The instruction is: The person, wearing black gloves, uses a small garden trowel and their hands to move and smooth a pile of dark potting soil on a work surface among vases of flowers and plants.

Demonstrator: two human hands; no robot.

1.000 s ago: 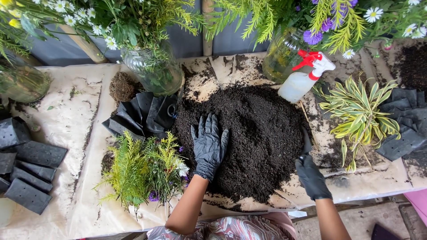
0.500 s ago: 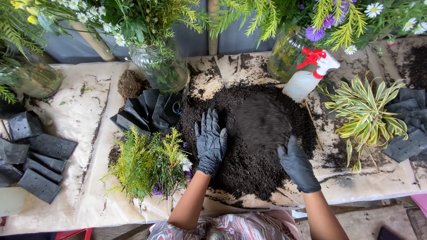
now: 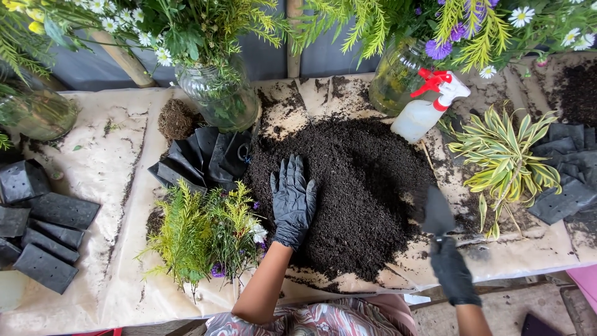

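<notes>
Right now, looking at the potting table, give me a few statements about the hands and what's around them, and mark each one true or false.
1. The left hand lies flat on the soil pile. True.
2. The right hand is empty. False: it holds a dark trowel.
3. Both hands are bare. False: both wear dark gloves.
4. The spray bottle has a red trigger. True.
5. The striped-leaf plant lies left of the soil. False: it lies right of it.

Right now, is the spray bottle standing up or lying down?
Lying down. The white spray bottle rests tilted on its side at the edge of the soil pile, its red trigger against a glass jar.
</notes>
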